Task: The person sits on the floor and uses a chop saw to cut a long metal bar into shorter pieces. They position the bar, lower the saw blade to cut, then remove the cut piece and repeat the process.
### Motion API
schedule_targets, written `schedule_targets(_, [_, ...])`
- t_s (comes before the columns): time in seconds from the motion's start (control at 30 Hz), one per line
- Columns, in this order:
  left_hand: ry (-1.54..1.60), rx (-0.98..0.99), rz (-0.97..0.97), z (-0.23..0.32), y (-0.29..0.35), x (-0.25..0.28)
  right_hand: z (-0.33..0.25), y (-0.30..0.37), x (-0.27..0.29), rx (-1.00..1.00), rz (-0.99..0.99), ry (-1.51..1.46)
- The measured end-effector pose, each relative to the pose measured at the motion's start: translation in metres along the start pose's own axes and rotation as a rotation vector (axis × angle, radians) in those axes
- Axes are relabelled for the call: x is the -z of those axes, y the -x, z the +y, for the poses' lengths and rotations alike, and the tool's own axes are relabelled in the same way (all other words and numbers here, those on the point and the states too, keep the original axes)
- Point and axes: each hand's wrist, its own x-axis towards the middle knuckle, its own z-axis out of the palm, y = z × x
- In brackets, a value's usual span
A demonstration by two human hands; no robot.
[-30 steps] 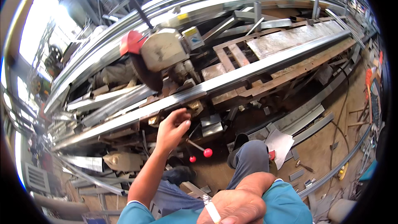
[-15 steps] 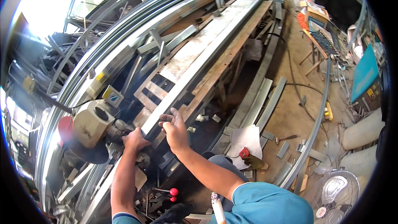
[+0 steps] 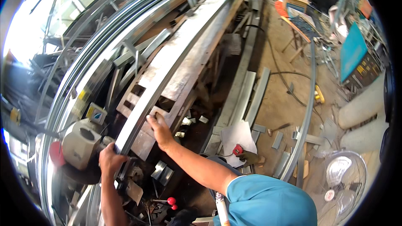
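A long, silvery metal profile (image 3: 167,69) lies lengthwise over a worn, rusty metal bench (image 3: 182,83) that stretches away from me. At its near end my left hand (image 3: 109,159) is closed around the profile, thumb to the right. My right hand (image 3: 161,132) is beside the profile's right edge, fingers apart and fingertips close to it; whether they touch cannot be made out. Just left of my left hand stands a beige-bodied power machine (image 3: 81,142) with a red part (image 3: 57,154), apparently a cut-off saw. Its lower part is in shadow.
Long bundled rails (image 3: 83,62) curve along the left. Right of the bench lie loose channels (image 3: 257,96), a paper sheet (image 3: 238,136) with a red tape measure (image 3: 238,150), and a hammer (image 3: 278,129). A fan (image 3: 339,180) stands lower right. A black cable (image 3: 289,81) crosses the floor.
The profile has shifted left across the bench, with my left hand on its near end. My right hand has come down lower beside it. The whole view has swung a little right.
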Motion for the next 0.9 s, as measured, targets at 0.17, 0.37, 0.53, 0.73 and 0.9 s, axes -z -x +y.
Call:
schedule_targets(0.17, [-0.079, -0.112, -0.081, 0.032, 0.078, 0.016, -0.012, -0.02, 0.012, -0.065, 0.046, -0.512])
schedule_targets(0.37, [-0.31, 0.063, -0.411, -0.003, 0.216, 0.04, -0.086, -0.02, 0.063, -0.062, 0.01, -0.681])
schedule_targets(0.53, [-0.291, 0.389, -0.357, -0.076, 0.35, 0.052, -0.063, 0.04, 0.058, -0.152, -0.129, -0.678])
schedule_targets(0.73, [-0.456, 0.432, -0.238, -0.076, 0.424, 0.143, -0.101, 0.146, 0.008, -0.376, -0.452, -0.971])
schedule_targets(0.9, [-0.334, 0.399, -0.261, -0.085, 0.46, 0.164, -0.148, 0.239, 0.027, -0.366, -0.47, -0.824])
